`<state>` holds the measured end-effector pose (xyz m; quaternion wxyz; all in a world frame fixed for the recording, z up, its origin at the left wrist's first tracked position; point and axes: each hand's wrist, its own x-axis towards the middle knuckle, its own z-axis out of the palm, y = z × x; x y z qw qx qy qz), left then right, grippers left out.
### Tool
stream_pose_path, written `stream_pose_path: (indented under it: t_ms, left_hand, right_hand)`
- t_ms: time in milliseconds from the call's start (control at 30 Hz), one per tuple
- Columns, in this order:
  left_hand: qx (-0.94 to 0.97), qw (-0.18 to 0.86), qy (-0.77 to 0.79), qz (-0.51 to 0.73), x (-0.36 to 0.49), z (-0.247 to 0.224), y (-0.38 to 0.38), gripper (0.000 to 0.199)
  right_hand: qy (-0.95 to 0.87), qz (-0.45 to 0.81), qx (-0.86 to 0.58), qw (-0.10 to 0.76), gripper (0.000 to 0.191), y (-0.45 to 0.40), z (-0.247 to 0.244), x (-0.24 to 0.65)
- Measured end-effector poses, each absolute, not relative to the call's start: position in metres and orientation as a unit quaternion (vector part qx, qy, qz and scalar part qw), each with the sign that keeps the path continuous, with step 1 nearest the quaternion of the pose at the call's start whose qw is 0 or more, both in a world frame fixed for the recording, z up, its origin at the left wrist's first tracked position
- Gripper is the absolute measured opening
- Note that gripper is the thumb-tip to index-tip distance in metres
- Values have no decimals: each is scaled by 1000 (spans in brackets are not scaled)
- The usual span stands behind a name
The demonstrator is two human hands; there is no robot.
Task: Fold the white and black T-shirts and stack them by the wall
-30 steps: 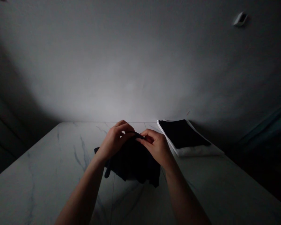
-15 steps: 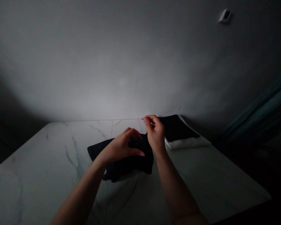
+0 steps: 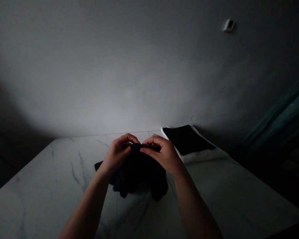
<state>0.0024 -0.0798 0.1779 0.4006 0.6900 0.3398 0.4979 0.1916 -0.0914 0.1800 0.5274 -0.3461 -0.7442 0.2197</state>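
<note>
A dark, nearly black piece of cloth [image 3: 144,172] hangs bunched below my two hands, over the middle of the marbled table; its exact kind is hard to make out in the dim light. My left hand [image 3: 119,151] pinches its upper edge between thumb and fingers. Close beside it, my right hand [image 3: 159,149] grips the same edge, thumb toward me. The lower part of the cloth droops in uneven folds near the tabletop, and its left end sticks out past my left wrist.
Folded black cloth [image 3: 188,139] lies on folded white cloth [image 3: 201,156] at the table's back right. The marble-patterned table [image 3: 64,186] meets a grey wall [image 3: 129,66], which bears a small white box [image 3: 229,25]. Bluish fabric [image 3: 286,106] hangs at the far right.
My left hand has gone from open above the cloth to pinching its edge. My right hand has come down and left beside it. The cloth's upper edge is now raised and bunched.
</note>
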Motion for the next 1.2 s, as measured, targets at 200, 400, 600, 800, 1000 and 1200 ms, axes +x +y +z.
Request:
stream_pose_path:
  t_ms: [200, 400, 600, 800, 1000, 1200]
  left_hand:
    - [750, 293, 379, 457, -7, 181, -79, 9]
    - [767, 223, 454, 395, -75, 180, -57, 21]
    - [737, 259, 480, 400, -142, 218, -45, 25]
    - [715, 161, 551, 400, -163, 295, -29, 20]
    - [706, 193, 525, 434, -165, 351, -30, 20]
    - [697, 205, 525, 443, -142, 374, -51, 16]
  right_hand:
    - [-749, 189, -334, 540, 6, -93, 181, 189]
    - [-700, 150, -385, 582, 20, -57, 173, 232]
    - [-728, 109, -386, 556, 35, -9, 227, 275]
    - [-746, -24, -380, 545, 29, 8, 325, 266]
    - [-740, -154, -391, 525, 19, 9, 374, 265]
    - [-747, -213, -393, 492, 18, -10, 383, 272]
